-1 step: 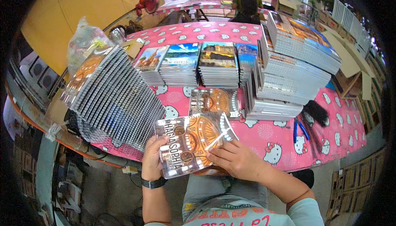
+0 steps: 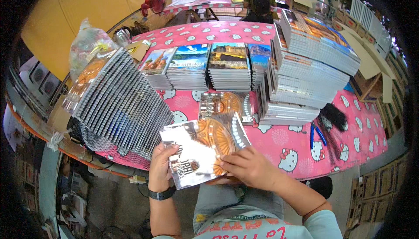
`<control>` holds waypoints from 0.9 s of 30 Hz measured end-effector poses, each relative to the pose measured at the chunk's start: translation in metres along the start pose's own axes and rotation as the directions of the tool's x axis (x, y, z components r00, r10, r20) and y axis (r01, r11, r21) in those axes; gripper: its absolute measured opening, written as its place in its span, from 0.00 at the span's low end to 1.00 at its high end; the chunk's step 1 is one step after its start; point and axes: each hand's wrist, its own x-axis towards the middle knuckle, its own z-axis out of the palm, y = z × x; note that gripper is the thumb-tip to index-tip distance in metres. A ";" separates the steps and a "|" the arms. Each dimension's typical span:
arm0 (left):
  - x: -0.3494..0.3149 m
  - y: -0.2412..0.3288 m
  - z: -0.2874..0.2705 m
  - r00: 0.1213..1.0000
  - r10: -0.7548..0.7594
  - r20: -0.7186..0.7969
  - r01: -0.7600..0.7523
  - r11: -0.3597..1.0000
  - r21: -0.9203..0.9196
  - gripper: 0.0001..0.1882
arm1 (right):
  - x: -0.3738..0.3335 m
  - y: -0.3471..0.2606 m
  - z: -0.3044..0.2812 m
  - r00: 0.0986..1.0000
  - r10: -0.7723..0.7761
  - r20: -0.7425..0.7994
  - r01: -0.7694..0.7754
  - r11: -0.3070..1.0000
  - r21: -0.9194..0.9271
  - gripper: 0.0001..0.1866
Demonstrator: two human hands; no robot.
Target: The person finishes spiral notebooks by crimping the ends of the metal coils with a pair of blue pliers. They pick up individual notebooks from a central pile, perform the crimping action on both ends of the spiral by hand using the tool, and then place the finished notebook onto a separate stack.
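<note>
A glossy notebook with an orange ornamental cover is held tilted above the table's near edge, strong glare whitening part of it. My left hand grips its left edge, thumb on the cover and the other fingers hidden beneath. At the lower right edge, my right hand is closed with its fingertips against the cover. Just beyond lies a similar notebook, flat on the pink tablecloth. To the left leans a tall stack of notebooks with ridged, wire-like spines and a matching cover on top.
Stacks of picture-covered books line the table's middle, with higher piles at the right. Blue-handled pliers lie beside a bundle of thin black strands. A plastic bag sits far left. Another person is at the back.
The held notebook has tilted slightly, so bright glare now covers the middle of its cover. Both hands keep their hold, and the view has shifted a little.
</note>
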 end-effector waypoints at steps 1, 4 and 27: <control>0.000 0.003 0.002 0.998 0.052 0.046 -0.052 0.999 -0.012 0.16 | -0.008 0.001 0.002 0.998 0.044 -0.033 -0.042 0.998 0.055 0.19; -0.008 0.014 0.018 0.933 0.337 0.130 -0.342 0.939 0.022 0.19 | -0.015 0.014 -0.008 0.749 0.379 -0.543 -0.459 0.888 -0.013 0.21; -0.023 0.011 0.045 0.856 0.480 0.189 -0.512 0.744 0.430 0.12 | -0.057 0.032 0.006 0.673 0.740 -0.002 -0.563 0.514 0.647 0.07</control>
